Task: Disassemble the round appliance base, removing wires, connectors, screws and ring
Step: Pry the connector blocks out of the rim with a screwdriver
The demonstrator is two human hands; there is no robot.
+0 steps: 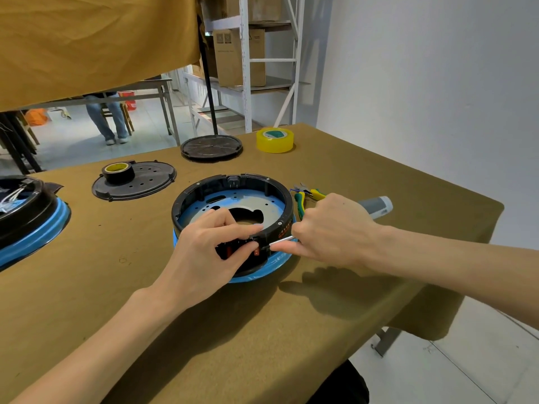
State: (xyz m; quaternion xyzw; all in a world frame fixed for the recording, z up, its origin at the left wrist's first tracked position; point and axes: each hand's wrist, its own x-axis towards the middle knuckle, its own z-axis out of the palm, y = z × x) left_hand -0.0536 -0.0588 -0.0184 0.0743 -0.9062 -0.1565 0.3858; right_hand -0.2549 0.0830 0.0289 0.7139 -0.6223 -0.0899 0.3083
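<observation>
Head view: round black plastic appliance base w/ blue lower rim (233,199) sits near centre of the olive-brown cloth-covered surface (262,330), open side up, grey metal plate w/ holes visible inside. Left hand (210,246) is on the near wall of the base, fingers curled over the black ring edge and around a dark connector block w/ small red parts (250,252), gripping it. Right hand (329,231) is clenched around a slim silver-shafted tool (281,239), tip touching the base's near-right wall just beside the left fingers; tool handle hidden in the fist.

Just right of the base, behind the right hand: yellow-green handled pliers (306,196) lying flat, and a grey cylindrical tool body (376,207) poking out past the wrist. Behind-left of the base: flat black perforated round cover (151,182) w/ a black tape roll w/ yellow core (118,170) resting on it. Further back: a black ribbed round disc (211,147) and, to its right, a yellow clear-tape roll (275,139), apart from each other. At far left edge: a second black-and-blue round appliance unit (29,220), partly cut off, w/ white wires inside.

Bkgd: white metal shelving w/ cardboard boxes (239,53), a person's legs in jeans (108,118) by a grey table
</observation>
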